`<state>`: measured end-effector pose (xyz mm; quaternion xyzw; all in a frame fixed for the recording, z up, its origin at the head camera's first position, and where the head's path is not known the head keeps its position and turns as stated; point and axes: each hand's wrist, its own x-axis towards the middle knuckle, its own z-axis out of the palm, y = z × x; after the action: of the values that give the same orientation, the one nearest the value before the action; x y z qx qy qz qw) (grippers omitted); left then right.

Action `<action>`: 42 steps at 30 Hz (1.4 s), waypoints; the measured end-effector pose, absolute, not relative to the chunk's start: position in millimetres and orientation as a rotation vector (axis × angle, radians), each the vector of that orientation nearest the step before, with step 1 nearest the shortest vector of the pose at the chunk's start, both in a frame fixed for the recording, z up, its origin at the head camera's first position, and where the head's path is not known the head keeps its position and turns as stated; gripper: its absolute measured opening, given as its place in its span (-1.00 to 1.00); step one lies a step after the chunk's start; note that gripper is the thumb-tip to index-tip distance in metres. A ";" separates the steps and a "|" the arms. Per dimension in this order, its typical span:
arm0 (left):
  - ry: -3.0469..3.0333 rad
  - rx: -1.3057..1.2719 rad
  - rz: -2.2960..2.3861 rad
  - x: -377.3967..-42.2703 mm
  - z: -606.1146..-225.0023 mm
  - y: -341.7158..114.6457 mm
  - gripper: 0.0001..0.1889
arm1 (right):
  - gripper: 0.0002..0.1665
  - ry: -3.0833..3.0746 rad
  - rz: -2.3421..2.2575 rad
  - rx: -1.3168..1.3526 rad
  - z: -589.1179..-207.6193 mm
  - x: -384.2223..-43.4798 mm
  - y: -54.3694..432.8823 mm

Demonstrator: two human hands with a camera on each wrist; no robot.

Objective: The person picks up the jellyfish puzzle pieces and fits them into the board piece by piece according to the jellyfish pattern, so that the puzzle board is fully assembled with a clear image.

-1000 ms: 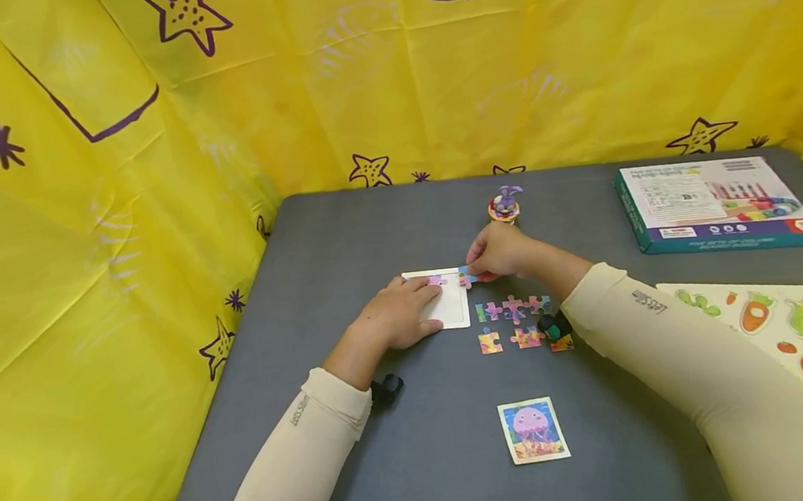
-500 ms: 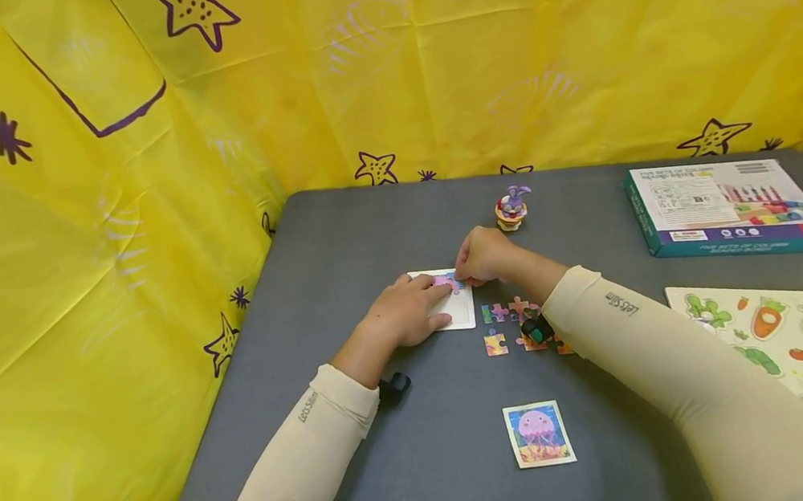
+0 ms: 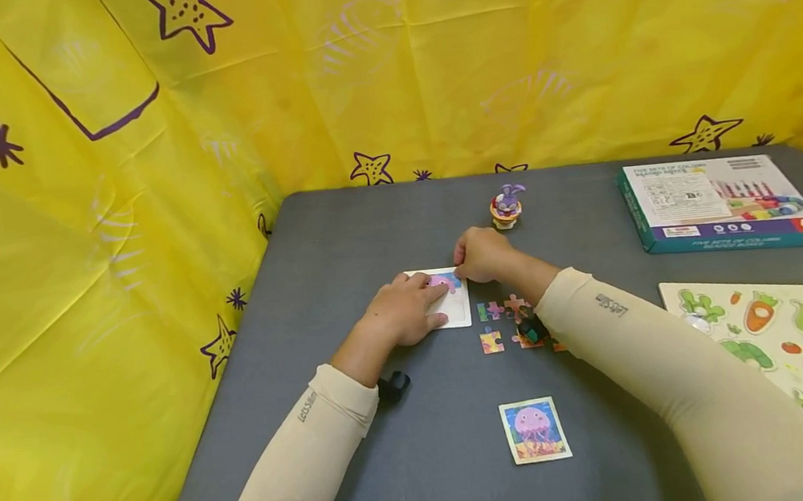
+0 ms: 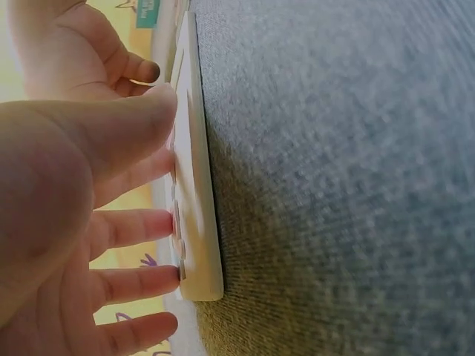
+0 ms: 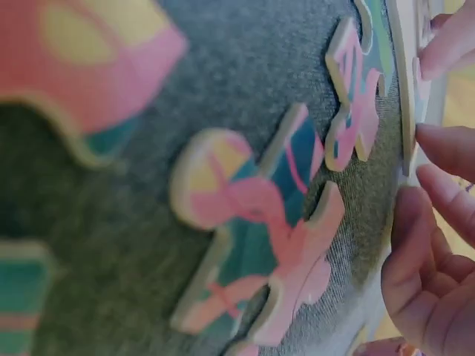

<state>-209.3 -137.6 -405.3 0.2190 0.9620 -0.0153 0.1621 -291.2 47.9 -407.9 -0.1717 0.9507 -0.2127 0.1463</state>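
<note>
A small white puzzle tray (image 3: 460,311) lies on the grey table, with pink and blue puzzle pieces (image 3: 452,278) along its far side. My left hand (image 3: 402,315) rests over the tray's left part, fingers stretched out; in the left wrist view the fingertips (image 4: 167,222) press on pieces and the thumb is at the tray's near edge. At the far right corner of the tray, my right hand (image 3: 485,254) has its fingers bent, thumb and fingertips together at the corner puzzle piece, which they partly cover. The right wrist view shows those fingertips (image 5: 438,144) right at the tray's edge.
Several loose puzzle pieces (image 3: 492,342) lie right of the tray, partly under the right wrist. Nearer stands no obstacle but a flat jellyfish picture card (image 3: 535,431). A rabbit figurine (image 3: 506,206) is behind, a boxed set (image 3: 724,207) and a vegetable board (image 3: 783,363) at right.
My right hand has moved left and brought a blue and pink puzzle piece from the tray's right edge into its far right corner. The left hand stays on the tray.
</note>
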 end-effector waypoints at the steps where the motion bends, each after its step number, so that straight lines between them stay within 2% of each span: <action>1: 2.746 0.629 -0.041 -209.4 -405.3 -137.7 -0.36 | -0.84 2.743 -0.597 -0.510 -406.7 -289.5 49.2; 8: 2.765 0.688 0.048 -211.5 -410.3 -140.8 -0.35 | -0.91 2.619 -0.420 -0.699 -393.3 -268.4 74.9; 13: 2.788 0.685 0.086 -212.6 -413.2 -143.9 -0.36 | -0.77 2.526 -0.401 -0.708 -389.8 -251.4 87.5; 18: 2.814 0.660 0.116 -211.8 -412.4 -143.8 -0.34 | -0.78 2.529 -0.428 -0.689 -392.4 -242.6 91.9; 24: 2.806 0.615 0.182 -210.5 -412.0 -149.0 -0.24 | -0.81 2.517 -0.536 -0.665 -396.3 -240.3 94.3; 30: 2.804 0.586 0.233 -216.3 -410.5 -170.2 -0.26 | -0.89 2.483 -0.666 -0.696 -389.0 -248.0 99.1; 34: 2.770 0.572 0.256 -218.9 -409.3 -181.6 -0.20 | -0.93 2.480 -0.779 -0.655 -386.5 -255.8 89.2; 42: 2.742 0.563 0.301 -221.1 -408.5 -184.8 -0.16 | -0.96 2.482 -0.847 -0.573 -397.2 -265.5 35.6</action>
<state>-221.1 -184.8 -408.5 0.1972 0.9610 0.1056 0.1626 -265.5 35.6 -397.2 -0.2079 0.9005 -0.3075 0.2266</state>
